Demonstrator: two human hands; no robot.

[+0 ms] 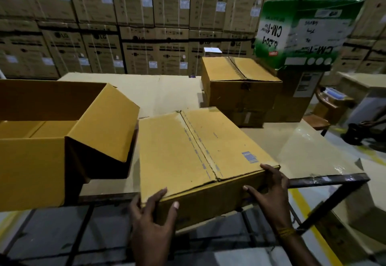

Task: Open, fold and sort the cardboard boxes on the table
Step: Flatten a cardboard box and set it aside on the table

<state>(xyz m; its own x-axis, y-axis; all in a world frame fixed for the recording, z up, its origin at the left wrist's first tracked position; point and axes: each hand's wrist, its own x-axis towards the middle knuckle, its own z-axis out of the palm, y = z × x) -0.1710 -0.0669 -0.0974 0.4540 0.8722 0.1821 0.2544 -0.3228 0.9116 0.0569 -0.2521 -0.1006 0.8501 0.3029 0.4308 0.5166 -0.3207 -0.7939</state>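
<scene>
A closed brown cardboard box (200,155) with a taped top seam lies at the table's near edge and overhangs it. My left hand (152,222) grips its near left corner, fingers on the top edge and the front face. My right hand (269,194) grips the near right corner, thumb on the front face and fingers at the top edge. An opened box (41,157) with raised flaps stands at the left. Another closed brown box (240,86) sits further back on a lower one.
A green and white carton (309,34) stands on a stack at the back right. The table (313,155) has a dark metal frame and a glossy right part. Stacked appliance cartons (146,25) wall the back. A person's legs (363,126) show at the right.
</scene>
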